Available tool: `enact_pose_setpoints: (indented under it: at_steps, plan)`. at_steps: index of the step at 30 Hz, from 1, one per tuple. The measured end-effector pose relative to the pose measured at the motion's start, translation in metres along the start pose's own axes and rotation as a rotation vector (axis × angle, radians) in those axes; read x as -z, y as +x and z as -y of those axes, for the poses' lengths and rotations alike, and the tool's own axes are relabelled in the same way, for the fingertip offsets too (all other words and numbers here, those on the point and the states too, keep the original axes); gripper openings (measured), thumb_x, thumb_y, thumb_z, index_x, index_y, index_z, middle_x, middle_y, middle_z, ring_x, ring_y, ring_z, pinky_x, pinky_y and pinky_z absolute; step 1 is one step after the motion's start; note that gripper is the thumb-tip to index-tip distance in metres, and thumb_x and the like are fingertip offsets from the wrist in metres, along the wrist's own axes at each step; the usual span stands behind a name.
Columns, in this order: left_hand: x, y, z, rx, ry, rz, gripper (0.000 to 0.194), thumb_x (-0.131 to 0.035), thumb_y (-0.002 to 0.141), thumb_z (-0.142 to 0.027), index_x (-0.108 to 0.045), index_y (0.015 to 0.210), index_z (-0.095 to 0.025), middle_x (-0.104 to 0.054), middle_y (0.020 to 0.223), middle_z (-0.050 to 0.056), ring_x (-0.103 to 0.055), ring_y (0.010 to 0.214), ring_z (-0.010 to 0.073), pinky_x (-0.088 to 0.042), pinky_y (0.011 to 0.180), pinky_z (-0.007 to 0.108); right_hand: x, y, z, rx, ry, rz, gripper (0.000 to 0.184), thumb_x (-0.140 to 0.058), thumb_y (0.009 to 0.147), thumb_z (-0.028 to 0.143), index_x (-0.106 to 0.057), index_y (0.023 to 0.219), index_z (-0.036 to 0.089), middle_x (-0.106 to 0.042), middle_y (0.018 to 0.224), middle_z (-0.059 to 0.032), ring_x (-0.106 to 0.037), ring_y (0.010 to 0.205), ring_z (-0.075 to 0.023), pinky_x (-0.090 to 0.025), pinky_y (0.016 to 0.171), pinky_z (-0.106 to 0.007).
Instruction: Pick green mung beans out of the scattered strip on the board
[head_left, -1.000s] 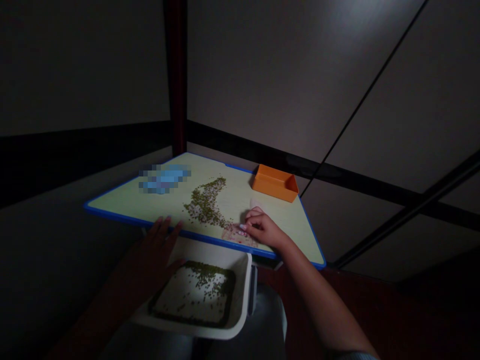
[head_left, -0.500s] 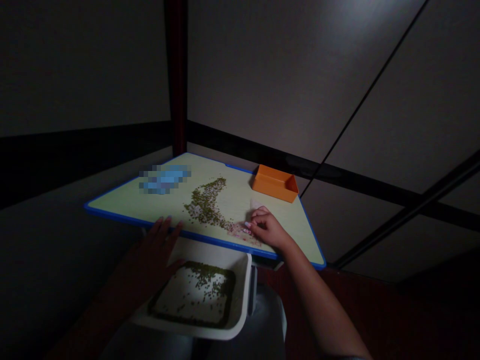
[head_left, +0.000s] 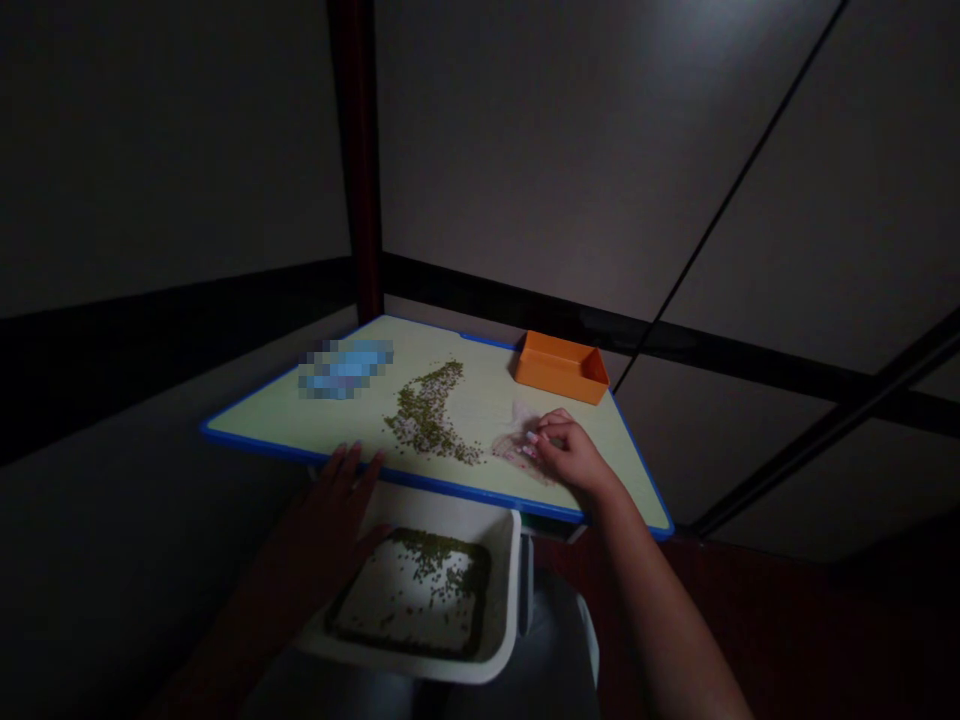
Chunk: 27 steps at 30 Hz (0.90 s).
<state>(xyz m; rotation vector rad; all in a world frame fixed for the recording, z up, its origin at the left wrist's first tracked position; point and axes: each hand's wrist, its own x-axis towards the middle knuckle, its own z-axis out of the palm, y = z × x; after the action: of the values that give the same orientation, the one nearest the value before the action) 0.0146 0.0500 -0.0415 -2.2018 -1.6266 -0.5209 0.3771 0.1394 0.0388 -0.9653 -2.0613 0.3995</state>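
My left hand [head_left: 339, 515] lies with fingers spread on the blue near edge of the small table [head_left: 285, 420], its thumb by the rim of a white tub [head_left: 508, 600]. Small green grains [head_left: 424, 550], like mung beans, line the tub's bottom. My right hand [head_left: 571, 452] is closed in a pinch above a thin, pinkish, see-through sheet or bag [head_left: 512, 450] on the tabletop. Something small and pale pink shows at the fingertips, too small to name. Left of it, green grains mixed with paler bits [head_left: 427, 415] lie in a curved heap.
An orange open box [head_left: 559, 368] stands at the table's far right corner. A blurred-out blue item [head_left: 346, 370] lies at the far left. Pale walls [head_left: 510, 170] close in behind the table, with a dark red post [head_left: 366, 180] at the corner.
The view has shifted slightly, moving everything rightward. My right hand is still pinched, and the pinkish sheet under it looks more gathered. My left hand stays at the table edge.
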Motion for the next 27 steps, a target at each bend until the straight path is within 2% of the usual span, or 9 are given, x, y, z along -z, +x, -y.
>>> enact_pose_setpoints:
  at_steps: [4,10,14,20,27]
  plan:
    - [-0.004,0.001,0.004,0.005,-0.004,0.001,0.078,-0.038,0.088,-0.063,-0.037,0.151,-0.016,-0.042,0.158,0.023,-0.037,0.148,0.0401,-0.045,0.107,0.056,0.003,0.0,0.002,-0.043,0.043,-0.021,0.038,-0.062,0.09,0.03,-0.058,0.054,0.022,-0.06,0.072,-0.0043,-0.053,0.083,-0.0219,-0.04,0.081,-0.038]
    - [-0.012,0.001,0.012,-0.012,-0.052,-0.011,0.085,-0.036,0.085,-0.071,-0.041,0.148,-0.014,-0.042,0.157,0.025,-0.034,0.149,0.0412,-0.039,0.113,0.059,0.004,0.0,0.005,-0.064,0.091,0.107,0.038,-0.068,0.088,0.033,-0.058,0.053,0.021,-0.059,0.072,-0.0038,-0.054,0.085,-0.0216,-0.041,0.083,-0.038]
    - [-0.013,0.0,0.016,-0.048,-0.06,-0.032,0.082,-0.041,0.086,-0.067,-0.039,0.149,-0.014,-0.04,0.159,0.024,-0.03,0.151,0.0399,-0.036,0.115,0.057,0.003,-0.001,-0.002,-0.094,0.042,0.06,0.033,-0.069,0.085,0.025,-0.059,0.054,0.021,-0.06,0.073,-0.0037,-0.053,0.084,-0.0212,-0.041,0.082,-0.037]
    - [-0.017,-0.001,0.025,-0.05,-0.077,-0.042,0.081,-0.041,0.086,-0.064,-0.034,0.152,-0.018,-0.041,0.158,0.023,-0.034,0.149,0.04,-0.038,0.113,0.059,0.002,0.0,-0.01,-0.132,-0.053,-0.003,0.034,-0.07,0.082,0.019,-0.059,0.051,0.021,-0.061,0.072,-0.003,-0.053,0.084,-0.02,-0.041,0.083,-0.036]
    - [-0.019,0.002,0.03,-0.046,-0.119,-0.021,0.076,-0.042,0.086,-0.059,-0.034,0.151,-0.021,-0.037,0.162,0.02,-0.03,0.151,0.0384,-0.037,0.114,0.06,0.001,0.004,-0.002,-0.057,-0.019,0.119,0.038,-0.067,0.089,0.022,-0.058,0.052,0.021,-0.058,0.065,-0.0004,-0.053,0.08,-0.0181,-0.04,0.085,-0.035]
